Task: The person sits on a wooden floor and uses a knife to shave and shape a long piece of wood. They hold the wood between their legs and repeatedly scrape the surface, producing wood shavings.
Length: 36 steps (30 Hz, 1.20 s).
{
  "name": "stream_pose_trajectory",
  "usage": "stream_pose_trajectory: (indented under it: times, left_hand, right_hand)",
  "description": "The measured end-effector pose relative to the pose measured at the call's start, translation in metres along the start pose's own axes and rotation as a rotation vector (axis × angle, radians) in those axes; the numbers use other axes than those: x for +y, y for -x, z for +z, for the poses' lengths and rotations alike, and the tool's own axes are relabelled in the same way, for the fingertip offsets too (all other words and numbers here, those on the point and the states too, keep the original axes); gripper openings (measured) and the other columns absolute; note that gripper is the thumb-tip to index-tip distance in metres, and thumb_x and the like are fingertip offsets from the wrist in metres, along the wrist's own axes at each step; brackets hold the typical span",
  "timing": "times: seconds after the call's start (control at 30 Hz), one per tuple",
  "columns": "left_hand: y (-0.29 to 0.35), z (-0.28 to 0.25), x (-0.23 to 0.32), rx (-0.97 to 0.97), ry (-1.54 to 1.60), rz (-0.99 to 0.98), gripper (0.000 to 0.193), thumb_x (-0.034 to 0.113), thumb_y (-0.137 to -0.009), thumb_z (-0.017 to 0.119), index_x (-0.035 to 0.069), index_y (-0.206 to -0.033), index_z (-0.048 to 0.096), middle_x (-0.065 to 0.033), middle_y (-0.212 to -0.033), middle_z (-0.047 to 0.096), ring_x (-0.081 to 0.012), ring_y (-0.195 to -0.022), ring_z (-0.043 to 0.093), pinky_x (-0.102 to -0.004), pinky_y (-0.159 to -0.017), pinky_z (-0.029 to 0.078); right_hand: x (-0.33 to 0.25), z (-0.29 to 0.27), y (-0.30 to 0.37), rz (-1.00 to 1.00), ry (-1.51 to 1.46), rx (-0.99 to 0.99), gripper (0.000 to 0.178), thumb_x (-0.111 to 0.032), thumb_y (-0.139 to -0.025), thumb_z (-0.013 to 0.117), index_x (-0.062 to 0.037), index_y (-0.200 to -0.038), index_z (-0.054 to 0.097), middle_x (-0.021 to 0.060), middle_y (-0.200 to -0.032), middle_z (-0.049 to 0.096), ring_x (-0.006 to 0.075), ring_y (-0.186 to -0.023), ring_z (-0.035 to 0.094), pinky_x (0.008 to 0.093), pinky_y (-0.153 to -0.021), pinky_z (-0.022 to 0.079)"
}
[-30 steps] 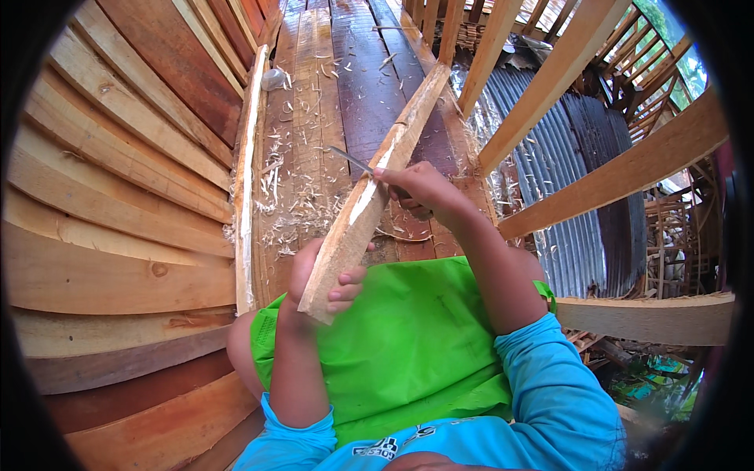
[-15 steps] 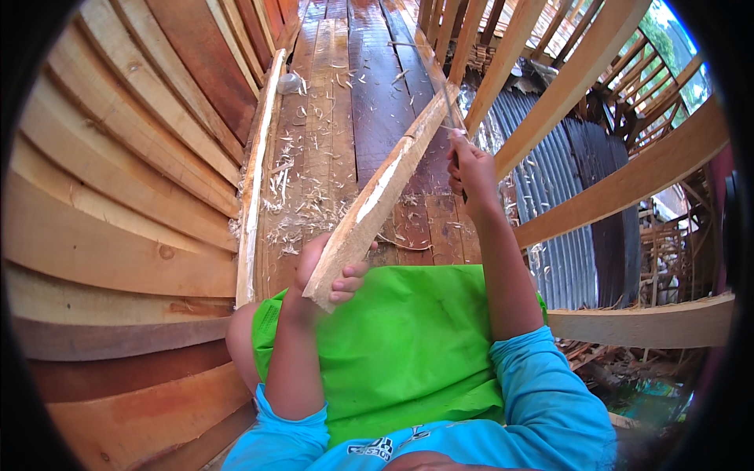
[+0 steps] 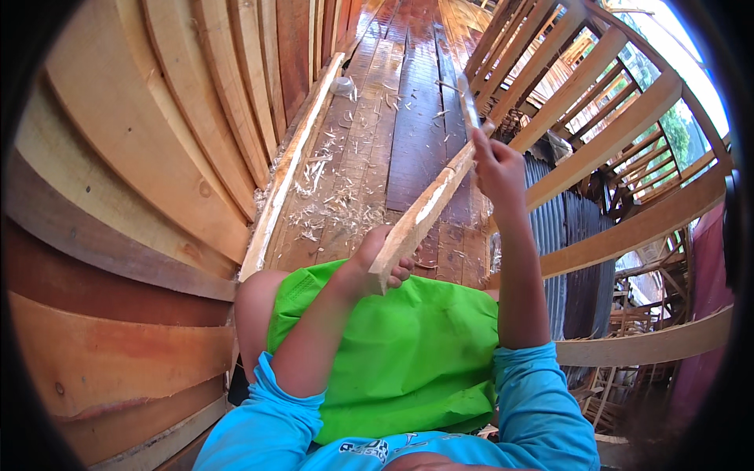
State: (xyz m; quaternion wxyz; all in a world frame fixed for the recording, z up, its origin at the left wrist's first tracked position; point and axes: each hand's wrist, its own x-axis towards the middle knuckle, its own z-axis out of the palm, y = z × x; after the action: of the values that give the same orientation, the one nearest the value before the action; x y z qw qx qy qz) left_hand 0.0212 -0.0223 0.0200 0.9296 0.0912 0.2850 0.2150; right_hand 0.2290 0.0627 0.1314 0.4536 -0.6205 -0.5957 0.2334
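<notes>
My left hand (image 3: 367, 255) is wrapped round the near end of a long, squared piece of wood (image 3: 416, 223), just above my green-covered lap. The wood slants away to the right, its upper face partly pared to a pale strip with a notch further along. In my closed right hand (image 3: 501, 169) is a knife (image 3: 470, 108), its blade pointing up and away by the far end of the wood. The handle is mostly hidden in my fingers. Whether the blade touches the wood, I cannot tell.
Pale shavings (image 3: 338, 206) litter the plank floor (image 3: 373, 118). A wooden wall (image 3: 133, 149) rises on the left, with a long pale rail (image 3: 294, 161) at its foot. Beside the rail sits a small clear container (image 3: 342, 86). A slatted railing (image 3: 601, 141) borders the right side.
My right hand has raised the knife, and its blade now points more upward at the wood's far end. The whole view has turned, shifting the floor and wood to the right.
</notes>
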Motion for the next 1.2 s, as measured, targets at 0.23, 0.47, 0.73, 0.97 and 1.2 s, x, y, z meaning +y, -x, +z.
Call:
stream_pose_trajectory:
  times: [0.23,0.47,0.73,0.97,1.2]
  left_hand:
    - [-0.001,-0.001,0.000,0.020,-0.050,-0.004,0.045,0.046,-0.089,0.033,0.007,-0.106,0.051,-0.0005,-0.068,0.042,-0.0099,-0.047,0.037,-0.0233,-0.039,0.032]
    - [-0.002,0.003,-0.002,0.021,-0.032,-0.010,0.044,0.046,-0.088,0.035,0.008,-0.102,0.052,-0.0014,-0.066,0.044,-0.0110,-0.046,0.041,-0.0249,-0.038,0.034]
    - [-0.006,-0.002,-0.001,0.004,0.044,-0.029,0.045,0.046,-0.095,0.031,0.008,-0.107,0.052,-0.0051,-0.064,0.047,-0.0130,-0.043,0.043,-0.0274,-0.035,0.036]
    - [0.007,0.001,0.003,-0.003,0.063,0.020,0.046,0.044,-0.096,0.029,0.008,-0.113,0.052,-0.0038,-0.064,0.044,-0.0101,-0.043,0.041,-0.0241,-0.033,0.035]
    - [0.011,0.003,0.005,-0.019,0.026,0.000,0.048,0.046,-0.096,0.032,0.005,-0.114,0.048,-0.0037,-0.064,0.043,-0.0115,-0.044,0.040,-0.0246,-0.034,0.034]
  right_hand:
    - [-0.082,0.098,-0.027,-0.295,0.608,-0.272,0.063,-0.063,-0.073,0.076,-0.0057,-0.057,0.056,0.0031,-0.050,0.051,0.0151,-0.047,0.048,0.0339,-0.050,0.041]
    - [-0.088,0.136,-0.060,-0.302,0.632,-0.486,0.049,-0.052,-0.080,0.074,-0.0032,-0.086,0.071,0.0080,-0.074,0.068,0.0195,-0.071,0.065,0.0348,-0.068,0.051]
    - [0.000,0.084,-0.041,-0.106,-0.492,-0.407,0.020,-0.013,-0.100,0.049,0.0005,-0.113,0.054,0.0020,-0.079,0.050,0.0096,-0.066,0.049,0.0251,-0.058,0.042]
    - [0.031,0.036,-0.004,-0.050,-0.650,-0.166,0.017,-0.011,-0.102,0.047,-0.0010,-0.115,0.052,0.0025,-0.080,0.051,0.0098,-0.067,0.050,0.0258,-0.060,0.045]
    - [0.024,0.017,0.007,-0.062,-0.567,-0.108,0.016,-0.009,-0.099,0.052,-0.0009,-0.112,0.057,-0.0004,-0.075,0.054,0.0054,-0.061,0.050,0.0249,-0.051,0.044]
